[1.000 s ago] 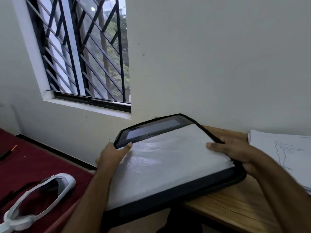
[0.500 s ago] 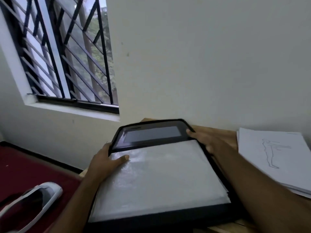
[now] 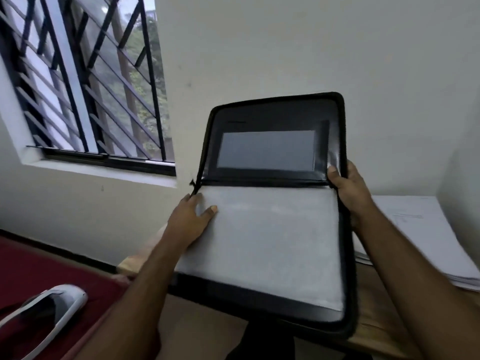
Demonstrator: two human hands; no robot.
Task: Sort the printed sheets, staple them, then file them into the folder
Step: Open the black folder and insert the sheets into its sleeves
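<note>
Both hands hold the folder (image 3: 275,203) at mid-frame. Left hand (image 3: 191,219) grasps its left edge, thumb lying on the pale sheet (image 3: 267,242) that fills the lower half, fingers hidden behind. Right hand (image 3: 349,190) grips the right edge near the hinge, thumb curled over the black zip border. Folder is open, its lid raised almost upright toward the wall (image 3: 311,48), showing a grey panel (image 3: 267,150) inside; the lower half tilts down over the wooden counter (image 3: 376,331). A zip pull hangs at the hinge's left end. Right of the folder, a stack of printed sheets (image 3: 426,242) lies on the counter. At lower left, a white device (image 3: 44,315) rests on a red cloth (image 3: 39,268). A barred window (image 3: 85,81) fills the upper left.
</note>
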